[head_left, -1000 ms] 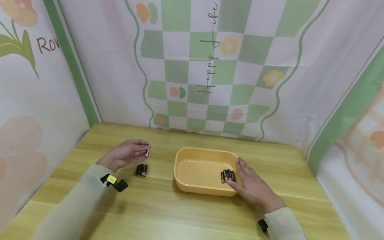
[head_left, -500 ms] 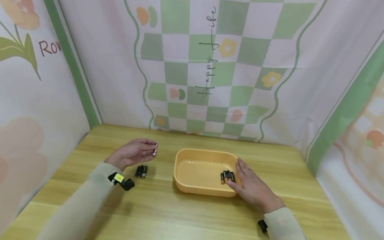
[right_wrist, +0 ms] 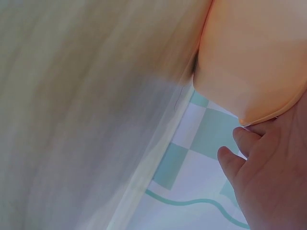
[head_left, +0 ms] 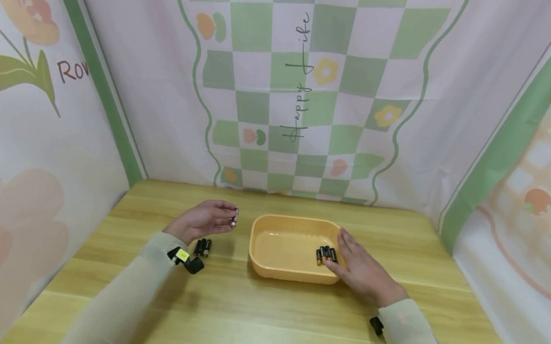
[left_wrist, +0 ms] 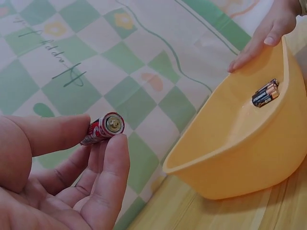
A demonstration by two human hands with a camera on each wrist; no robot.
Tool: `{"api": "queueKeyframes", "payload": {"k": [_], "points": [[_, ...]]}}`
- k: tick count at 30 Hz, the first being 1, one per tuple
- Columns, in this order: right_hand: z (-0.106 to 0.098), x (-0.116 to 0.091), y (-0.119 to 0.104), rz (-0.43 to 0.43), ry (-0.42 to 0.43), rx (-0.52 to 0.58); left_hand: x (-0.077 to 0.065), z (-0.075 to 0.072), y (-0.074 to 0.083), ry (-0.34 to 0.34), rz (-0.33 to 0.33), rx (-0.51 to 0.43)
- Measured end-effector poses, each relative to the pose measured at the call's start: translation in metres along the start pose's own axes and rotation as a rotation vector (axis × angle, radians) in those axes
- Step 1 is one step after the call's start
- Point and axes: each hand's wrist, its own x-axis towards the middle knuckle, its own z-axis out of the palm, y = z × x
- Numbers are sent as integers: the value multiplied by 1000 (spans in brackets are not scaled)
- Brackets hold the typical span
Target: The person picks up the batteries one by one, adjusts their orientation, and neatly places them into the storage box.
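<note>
My left hand (head_left: 204, 221) pinches a battery (head_left: 235, 217) between thumb and fingertips, left of the yellow plastic tray (head_left: 259, 269) and raised over the table. Its red wrapper and metal end show in the left wrist view, where the battery (left_wrist: 105, 128) points toward the camera. At the tray's right side, my right hand (head_left: 365, 267) holds the rim, thumb over the edge and the other fingers stretched along the outside. Several black and copper batteries (head_left: 326, 255) lie side by side inside the tray, close to the right thumb.
A small row of dark batteries (head_left: 203, 247) lies on the wooden table (head_left: 252, 323) just beneath the left wrist. Behind the table hangs a green and white checked cloth (head_left: 286, 107), with printed cloths on both sides.
My left hand has moved right toward the tray, carrying the pinched battery. The right hand has stayed on the tray's rim, and the batteries in the tray have not moved.
</note>
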Motion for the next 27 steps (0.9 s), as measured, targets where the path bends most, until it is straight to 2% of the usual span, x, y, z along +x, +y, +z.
{"api": "queueKeyframes", "payload": {"k": [13,23,27], "points": [[1,-1,0,-4,9,-22,23,25,-10,-15,-21,10],[-1,-1,-3,-34,47,-120,35,44,-11,-28,-49,24],[-2,-1,-3,-24,37,-141,44,53,-11,-40,-63,27]]}}
